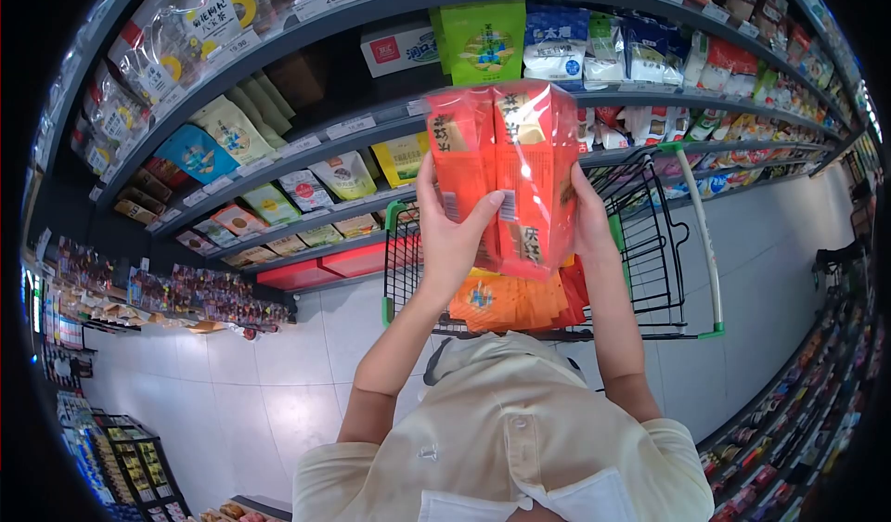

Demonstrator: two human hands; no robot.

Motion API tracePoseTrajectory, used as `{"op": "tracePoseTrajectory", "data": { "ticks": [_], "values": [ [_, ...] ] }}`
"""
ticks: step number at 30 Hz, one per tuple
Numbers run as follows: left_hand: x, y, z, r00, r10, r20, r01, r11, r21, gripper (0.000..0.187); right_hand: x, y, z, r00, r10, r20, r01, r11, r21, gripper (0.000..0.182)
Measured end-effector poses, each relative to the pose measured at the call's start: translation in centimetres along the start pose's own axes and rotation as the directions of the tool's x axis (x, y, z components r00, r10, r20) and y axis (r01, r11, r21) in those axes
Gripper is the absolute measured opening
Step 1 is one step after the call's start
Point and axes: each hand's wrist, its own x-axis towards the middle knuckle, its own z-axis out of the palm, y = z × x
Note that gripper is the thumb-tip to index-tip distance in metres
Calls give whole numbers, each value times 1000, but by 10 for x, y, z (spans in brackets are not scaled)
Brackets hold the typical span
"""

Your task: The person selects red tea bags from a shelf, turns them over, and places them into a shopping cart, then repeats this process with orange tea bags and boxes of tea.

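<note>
A large red package (529,169) in clear, shiny wrap is held up in front of the shelves, above a shopping cart. My left hand (452,234) grips its left side, the thumb lying across the front near a barcode. On the right edge, my right hand (591,214) holds the same package, its fingers partly hidden behind it. Below the package, orange bags (506,301) lie in the wire shopping cart (657,253), which has green corners.
Curved grocery shelves (371,95) with bagged goods and price tags cross the front. A rack of hanging packets (204,295) is at the left. More shelves (789,411) line the right. Pale tiled floor (269,383) surrounds the cart.
</note>
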Motion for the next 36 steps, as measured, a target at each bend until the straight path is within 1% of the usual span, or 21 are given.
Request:
{"op": "tracePoseTrajectory", "data": {
  "ticks": [1, 2, 4, 7, 8, 11, 12, 13, 16, 19, 20, 21, 23, 24, 27, 28, 30, 33, 36],
  "values": [
    [0, 4, 0, 999, 24, 27, -25, 1000, 18, 66, -1, 0, 2, 1000, -5, 13, 5, 1000, -22, 39],
    [1, 8, -1, 996, -54, 72, 63, 990, -127, 66, -1, -1, 2, 1000, 6, 22, -5, 1000, -7, 39],
    [2, 14, -7, 964, -185, 191, 248, 887, -389, 64, -2, -1, 3, 999, 27, 42, -28, 999, 23, 39],
    [5, -1, -13, 944, -244, 221, 315, 866, -389, 54, 1, 3, 0, 997, 69, 44, -72, 995, 69, 35],
    [2, -4, -12, 942, -241, 235, 314, 881, -355, 52, 4, 7, -5, 998, 53, 25, -53, 998, 29, 33],
    [0, -6, -12, 902, -364, 233, 431, 719, -545, 48, 11, 15, -13, 999, -4, -35, 2, 997, -72, 27],
    [0, -11, -19, 888, -322, 328, 457, 698, -551, 58, 10, 14, -12, 998, -21, -62, 15, 996, -92, 25],
    [0, -15, -21, 886, -319, 337, 461, 690, -558, 60, 9, 13, -10, 995, -36, -89, 26, 993, -112, 22],
    [-2, -26, -26, 874, -318, 368, 483, 662, -573, 68, 10, 10, -1, 948, -281, -148, 203, 895, -397, 18],
    [-4, -40, -30, 855, -331, 399, 516, 623, -588, 78, 6, 2, 5, 953, -245, -179, 95, 800, -592, 14],
    [-4, -40, -30, 853, -342, 395, 521, 603, -604, 82, 7, 6, 0, 956, -250, -156, 98, 769, -631, 22],
    [-5, -41, -30, 850, -352, 391, 526, 582, -620, 85, 4, 3, 2, 970, -207, -128, 87, 785, -613, 26],
    [-6, -43, -33, 855, -340, 392, 518, 593, -616, 86, -3, -4, 8, 991, -121, -65, 61, 814, -578, 35],
    [-7, -45, -34, 857, -335, 392, 514, 599, -613, 87, -5, -8, 4, 999, 39, -19, -43, 874, -484, 51],
    [-8, -53, -34, 887, -304, 348, 458, 677, -576, 61, -12, -11, 6, 970, 43, 238, 69, 894, -443, 67],
    [-8, -57, -34, 876, -316, 365, 480, 651, -588, 58, -14, -20, 9, 957, 129, 258, 13, 874, -486, 81],
    [-9, -64, -36, 852, -338, 401, 523, 597, -608, 52, -15, -19, 18, 965, 58, 255, 66, 890, -451, 82],
    [-12, -72, -35, 789, -420, 448, 608, 429, -668, 63, -18, -12, 23, 967, -39, 252, 151, 883, -444, 83],
    [-16, -79, -40, 738, -468, 485, 657, 336, -675, 59, -20, -9, 29, 948, -137, 288, 264, 842, -470, 84]
  ]
}}
